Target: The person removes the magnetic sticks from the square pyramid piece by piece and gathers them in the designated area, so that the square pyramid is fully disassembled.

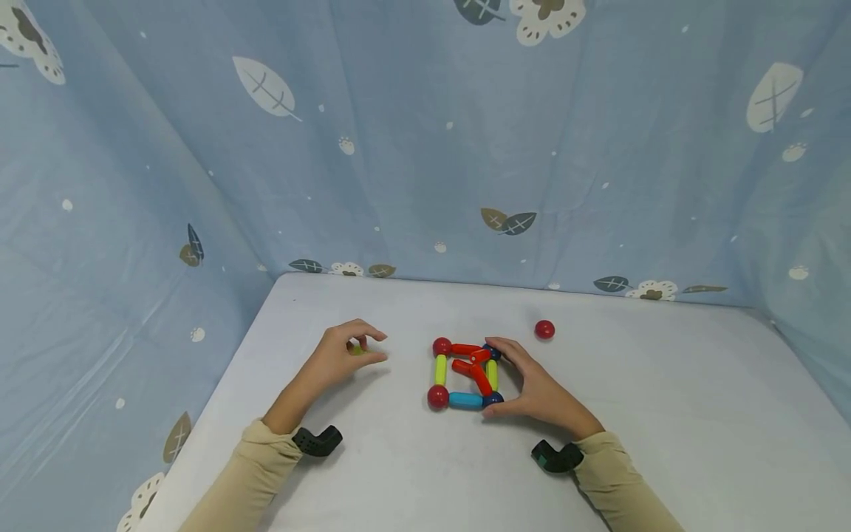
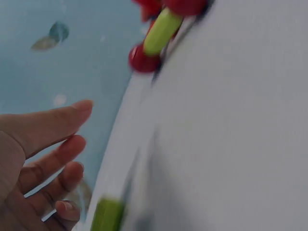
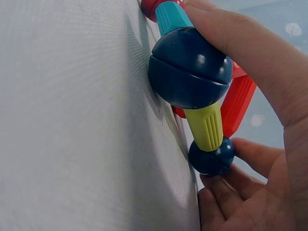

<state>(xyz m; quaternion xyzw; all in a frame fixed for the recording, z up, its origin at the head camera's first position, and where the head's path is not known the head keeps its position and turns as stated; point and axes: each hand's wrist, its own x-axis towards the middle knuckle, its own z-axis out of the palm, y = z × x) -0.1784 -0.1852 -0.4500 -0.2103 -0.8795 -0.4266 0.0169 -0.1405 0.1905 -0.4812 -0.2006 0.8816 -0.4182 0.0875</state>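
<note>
A square of magnetic rods and balls (image 1: 441,371) lies on the white table, with red balls on its left, dark blue balls on its right, and green, light blue and red rods between. A red branched piece (image 1: 480,372) sits at its right side. My right hand (image 1: 541,391) spans that right side; in the right wrist view the thumb presses the near blue ball (image 3: 190,67) and fingers touch the far blue ball (image 3: 211,156). Left of the square, my left hand (image 1: 342,353) hovers with loosely curved fingers and nothing between them. A green rod (image 2: 108,214) shows near it.
A loose red ball (image 1: 544,329) lies beyond my right hand. Blue patterned cloth (image 1: 425,148) rises behind the white table (image 1: 399,473) and along its left side. Each wrist wears a black device.
</note>
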